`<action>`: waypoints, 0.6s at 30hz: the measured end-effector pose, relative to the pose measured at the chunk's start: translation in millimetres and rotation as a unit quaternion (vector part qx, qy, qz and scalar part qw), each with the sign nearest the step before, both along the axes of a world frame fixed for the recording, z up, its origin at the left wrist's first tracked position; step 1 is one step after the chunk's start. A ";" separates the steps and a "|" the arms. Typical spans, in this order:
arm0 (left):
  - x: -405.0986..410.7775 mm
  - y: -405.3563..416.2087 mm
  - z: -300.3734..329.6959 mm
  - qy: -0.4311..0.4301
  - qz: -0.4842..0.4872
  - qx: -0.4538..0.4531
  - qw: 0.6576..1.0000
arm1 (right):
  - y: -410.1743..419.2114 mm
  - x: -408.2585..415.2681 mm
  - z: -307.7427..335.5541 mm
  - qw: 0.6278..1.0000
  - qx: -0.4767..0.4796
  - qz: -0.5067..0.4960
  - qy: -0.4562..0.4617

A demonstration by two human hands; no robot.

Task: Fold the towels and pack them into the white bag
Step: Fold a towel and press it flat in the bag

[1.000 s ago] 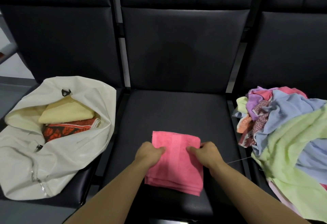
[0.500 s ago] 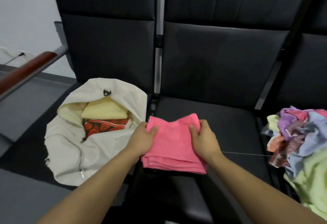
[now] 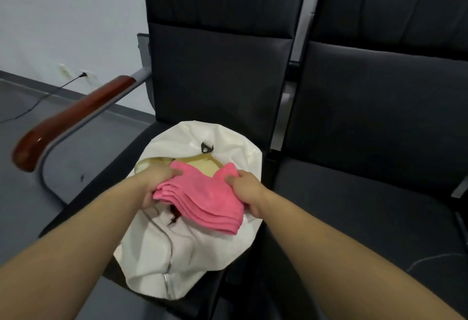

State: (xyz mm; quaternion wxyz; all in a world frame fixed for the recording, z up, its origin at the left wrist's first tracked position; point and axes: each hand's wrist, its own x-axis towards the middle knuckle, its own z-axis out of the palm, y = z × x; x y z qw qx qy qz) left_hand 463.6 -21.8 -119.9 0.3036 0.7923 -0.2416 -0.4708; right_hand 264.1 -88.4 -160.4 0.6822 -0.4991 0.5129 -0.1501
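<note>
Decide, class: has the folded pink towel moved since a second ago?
Yes. The pink towel, gripped by the left hand and right hand, has gone leftward from the middle seat to above the white bag.

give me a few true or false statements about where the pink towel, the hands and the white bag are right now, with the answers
1. Both hands hold the pink towel. True: the left hand and the right hand grip opposite sides of it.
2. The pink towel is spread out flat in one layer. False: it is folded, with stacked edges showing.
3. The towel is over the open mouth of the white bag. True.
4. The white bag lies on the floor. False: it sits on a black seat.
5. The bag's zip is fully closed. False: the mouth gapes open, with something yellowish showing inside.
</note>
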 end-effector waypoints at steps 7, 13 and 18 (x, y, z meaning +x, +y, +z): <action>36.3 -25.6 -35.5 -0.105 -0.053 -0.122 0.985 | -25.8 28.0 -28.1 0.990 -0.119 -0.056 -0.045; 32.3 -49.8 -26.5 -0.158 -0.133 -0.209 0.956 | -48.3 27.8 -28.3 0.969 -0.230 -0.090 0.022; 35.4 -68.7 -24.4 -0.185 -0.118 -0.238 0.946 | -56.8 37.9 -16.0 0.976 -0.191 -0.103 -0.028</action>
